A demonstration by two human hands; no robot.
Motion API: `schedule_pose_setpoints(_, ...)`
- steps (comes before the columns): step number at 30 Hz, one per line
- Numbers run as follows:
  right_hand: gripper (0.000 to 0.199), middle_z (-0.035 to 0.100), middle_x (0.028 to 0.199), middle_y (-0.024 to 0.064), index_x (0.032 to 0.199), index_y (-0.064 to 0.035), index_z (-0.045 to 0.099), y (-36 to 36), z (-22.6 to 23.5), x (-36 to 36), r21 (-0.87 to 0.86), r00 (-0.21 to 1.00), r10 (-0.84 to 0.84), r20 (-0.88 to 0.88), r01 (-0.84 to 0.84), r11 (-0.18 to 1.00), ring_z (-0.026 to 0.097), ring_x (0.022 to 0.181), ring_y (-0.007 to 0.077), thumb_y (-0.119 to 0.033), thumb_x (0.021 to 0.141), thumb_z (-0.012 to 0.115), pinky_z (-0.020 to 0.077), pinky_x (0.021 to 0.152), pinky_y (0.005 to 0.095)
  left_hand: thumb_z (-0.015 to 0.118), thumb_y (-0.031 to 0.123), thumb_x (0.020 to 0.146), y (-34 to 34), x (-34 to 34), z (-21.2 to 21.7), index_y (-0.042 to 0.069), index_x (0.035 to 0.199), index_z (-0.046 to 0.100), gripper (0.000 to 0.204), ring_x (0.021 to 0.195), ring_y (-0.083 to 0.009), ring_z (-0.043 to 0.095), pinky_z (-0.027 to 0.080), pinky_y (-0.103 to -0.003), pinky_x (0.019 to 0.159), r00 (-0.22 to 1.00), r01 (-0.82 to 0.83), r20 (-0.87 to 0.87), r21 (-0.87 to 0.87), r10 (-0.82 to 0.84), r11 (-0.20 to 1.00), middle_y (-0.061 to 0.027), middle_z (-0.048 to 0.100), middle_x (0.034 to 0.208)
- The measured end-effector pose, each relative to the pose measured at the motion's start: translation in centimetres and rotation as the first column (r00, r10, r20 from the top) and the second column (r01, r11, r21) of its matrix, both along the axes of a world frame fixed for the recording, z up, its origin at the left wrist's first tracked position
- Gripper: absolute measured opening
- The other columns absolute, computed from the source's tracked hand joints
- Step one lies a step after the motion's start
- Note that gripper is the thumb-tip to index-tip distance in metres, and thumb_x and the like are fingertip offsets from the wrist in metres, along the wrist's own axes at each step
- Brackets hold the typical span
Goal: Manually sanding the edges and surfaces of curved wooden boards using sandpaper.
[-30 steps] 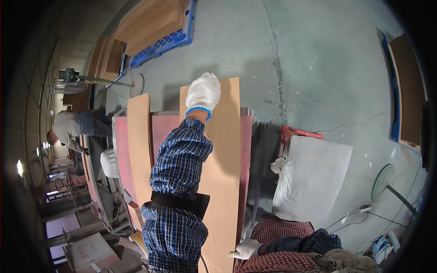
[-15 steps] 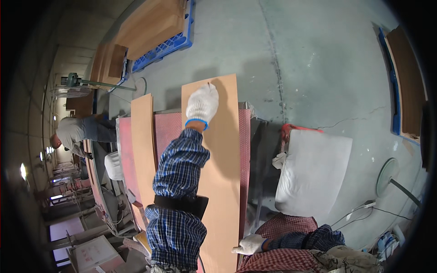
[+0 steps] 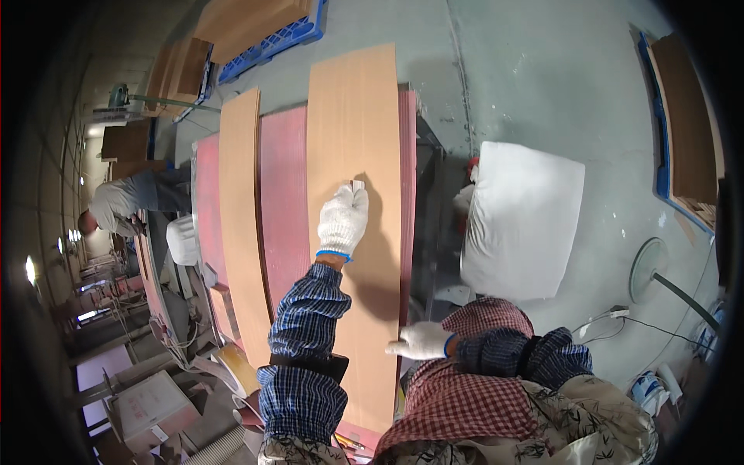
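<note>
"Now, head view: where is the wooden board (image 3: 356, 108)?"
"Lengthwise on the pink worktop (image 3: 283, 174), beside a narrower board (image 3: 239, 178)."
"Grip?"
"Left hand (image 3: 343, 221) pinches a small pale piece (image 3: 357, 185) over it; right hand (image 3: 422, 341) at the board's right edge, hold cannot be determined."

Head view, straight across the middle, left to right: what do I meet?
Co-worker → narrow wood board → strip of pink surface → wide wood board → white-covered bundle → stack of brown boards.
</note>
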State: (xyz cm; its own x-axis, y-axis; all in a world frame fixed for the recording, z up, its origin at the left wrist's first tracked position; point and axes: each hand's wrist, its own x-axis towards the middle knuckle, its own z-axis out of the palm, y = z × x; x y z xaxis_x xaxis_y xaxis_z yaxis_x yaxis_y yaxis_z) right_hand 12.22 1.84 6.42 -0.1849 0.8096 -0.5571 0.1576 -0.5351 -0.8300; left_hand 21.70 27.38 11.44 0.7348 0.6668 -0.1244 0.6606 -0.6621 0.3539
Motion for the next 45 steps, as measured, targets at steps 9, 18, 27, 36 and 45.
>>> schedule_pose_setpoints(9,0.064,0.066,0.105,0.0235,0.112,-0.0054,0.062,-0.9,-0.3,-1.2,0.172,0.941,-0.262,0.216,0.228,0.958,0.064,0.097,0.0378,-0.062,0.085,0.052,0.0492,0.085,0.0451,0.055,0.025,0.092,-7.9,-15.6,-0.1,0.003,0.084,0.060,0.024,0.074,-0.0420,0.063,0.052,-0.050,0.066,0.996,0.070,0.043,0.082,-0.074,0.994,-0.0232,0.065,0.081)
schedule_pose_setpoints(18,0.051,0.068,0.083,0.0134,0.107,-0.0009,0.058,-4.2,-0.2,-4.2,0.059,0.843,-0.527,0.110,0.523,0.850,0.067,0.074,0.0242,-0.050,0.093,0.050,0.0502,0.072,0.0365,0.055,0.025,0.093,-14.7,-30.0,-1.7,0.003,0.082,0.059,0.025,0.070,-0.0394,0.063,0.052,-0.049,0.062,0.997,0.045,-0.068,0.129,-0.037,0.991,-0.0200,0.065,0.079)
schedule_pose_setpoints(27,0.035,0.065,0.078,0.0080,0.099,-0.0052,0.058,-8.5,0.0,-5.1,0.000,0.788,-0.607,0.104,0.611,0.792,0.061,0.065,0.0135,-0.040,0.096,0.053,0.0507,0.062,0.0276,0.052,0.025,0.095,-19.7,-41.7,-2.3,0.005,0.085,0.059,0.024,0.071,-0.0384,0.063,0.051,-0.047,0.063,0.998,0.057,-0.043,0.105,-0.052,0.993,-0.0191,0.064,0.078)
schedule_pose_setpoints(36,0.031,0.060,0.075,0.0042,0.099,-0.0057,0.057,-10.3,0.6,-6.9,-0.021,0.776,-0.618,0.125,0.624,0.781,0.057,0.064,0.0110,-0.036,0.096,0.054,0.0498,0.061,0.0259,0.057,0.029,0.092,-25.5,-52.4,-1.7,0.006,0.089,0.055,0.023,0.066,-0.0387,0.063,0.052,-0.048,0.056,0.975,-0.060,-0.211,0.045,0.068,0.997,-0.0170,0.063,0.081)
schedule_pose_setpoints(45,0.030,0.059,0.071,0.0031,0.096,-0.0045,0.058,-8.9,-0.8,-8.5,0.056,0.804,-0.591,0.062,0.589,0.807,0.054,0.058,0.0092,-0.034,0.095,0.056,0.0467,0.053,0.0253,0.051,0.038,0.094,-30.5,-61.6,-2.5,0.005,0.090,0.056,0.033,0.063,-0.0371,0.065,0.054,-0.044,0.055,0.873,-0.037,-0.487,0.004,0.034,0.999,-0.0157,0.063,0.081)
